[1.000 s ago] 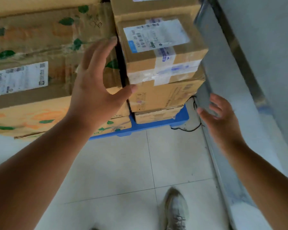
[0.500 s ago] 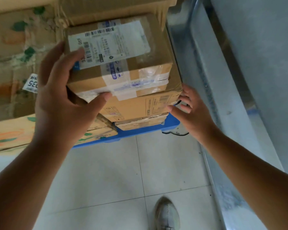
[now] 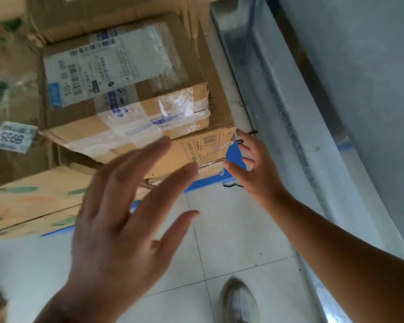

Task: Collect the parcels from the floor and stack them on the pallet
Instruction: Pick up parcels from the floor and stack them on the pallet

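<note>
Parcels (image 3: 126,89) stacked on pallet (image 3: 234,157) | left hand (image 3: 124,220) spread, empty | right hand (image 3: 254,173) spread, empty

Single head-worn view, looking steeply down, close on stacked parcels (image 3: 126,89), tiled floor (image 3: 219,229).

Only one legible string: small white tag (image 3: 14,136) at ~9 o'clock, stuck on a dark carton (image 3: 16,164), reads "5568" as seen (may be upside down). Shipping label (image 3: 107,66) on top parcel (image 3: 126,89), ~11 o'clock: barcodes + digits, too blurred to read. Printed panel w/ barcode on carton below (image 3: 203,150), center: unreadable.
</note>
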A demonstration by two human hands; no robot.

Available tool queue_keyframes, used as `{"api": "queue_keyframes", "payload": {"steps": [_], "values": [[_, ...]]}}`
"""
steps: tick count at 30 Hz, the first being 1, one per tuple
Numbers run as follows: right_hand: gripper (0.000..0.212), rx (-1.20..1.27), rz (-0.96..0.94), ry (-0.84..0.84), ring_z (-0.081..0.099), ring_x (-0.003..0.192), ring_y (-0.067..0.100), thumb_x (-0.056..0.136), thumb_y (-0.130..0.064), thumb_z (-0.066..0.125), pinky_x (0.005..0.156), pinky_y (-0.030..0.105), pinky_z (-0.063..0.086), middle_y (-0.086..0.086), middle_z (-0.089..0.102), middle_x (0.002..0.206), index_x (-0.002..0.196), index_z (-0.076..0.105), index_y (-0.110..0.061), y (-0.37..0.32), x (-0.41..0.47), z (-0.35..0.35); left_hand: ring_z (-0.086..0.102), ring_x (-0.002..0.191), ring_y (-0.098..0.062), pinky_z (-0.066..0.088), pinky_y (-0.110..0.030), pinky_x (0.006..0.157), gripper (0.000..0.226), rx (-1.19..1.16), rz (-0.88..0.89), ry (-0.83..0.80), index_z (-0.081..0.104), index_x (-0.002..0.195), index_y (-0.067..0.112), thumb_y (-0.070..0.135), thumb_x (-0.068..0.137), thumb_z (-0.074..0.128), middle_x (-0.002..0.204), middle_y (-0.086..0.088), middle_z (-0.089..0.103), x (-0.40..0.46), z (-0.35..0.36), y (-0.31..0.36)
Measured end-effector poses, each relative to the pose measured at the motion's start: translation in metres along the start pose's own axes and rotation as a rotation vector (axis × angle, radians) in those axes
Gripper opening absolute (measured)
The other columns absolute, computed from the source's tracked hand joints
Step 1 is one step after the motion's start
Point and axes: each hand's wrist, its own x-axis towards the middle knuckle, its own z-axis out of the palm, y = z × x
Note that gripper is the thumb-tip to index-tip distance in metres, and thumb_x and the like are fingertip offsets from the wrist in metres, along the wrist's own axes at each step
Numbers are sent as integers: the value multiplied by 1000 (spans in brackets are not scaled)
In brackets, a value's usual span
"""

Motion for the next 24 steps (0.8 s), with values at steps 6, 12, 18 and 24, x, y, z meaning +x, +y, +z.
{"api": "queue_keyframes", "payload": {"steps": [6,12,18,24], "values": [[68,-354,-113,-70,42,141,12,92,-32,78,106,9,36,2,34,166,152,48,-30,39,-32,12,40,150,-39,48,-58,110,83,96,-117,-322,50,153,23,38,80,88,168,-13,36,-27,84,17],[79,-317,49,-30,33,148,5,94,-36,76,115,26,35,-6,32,168,160,34,-33,75,-21,37,35,154,-37,41,-59,112,91,211,-139,-403,51,155,25,40,75,90,172,-10,31,-29,143,-3],[80,-230,104,52,43,140,1,92,-40,76,94,11,32,-13,45,159,160,33,-37,95,-3,63,28,158,-38,31,-65,120,99,289,-111,-396,42,157,28,43,73,91,174,-9,25,-51,173,-12],[85,-199,115,72,44,141,3,91,-47,74,98,13,37,-15,48,157,160,25,-42,103,-14,81,27,159,-40,32,-67,120,96,312,-104,-417,45,158,26,44,75,90,173,-13,27,-61,178,-20]]}}
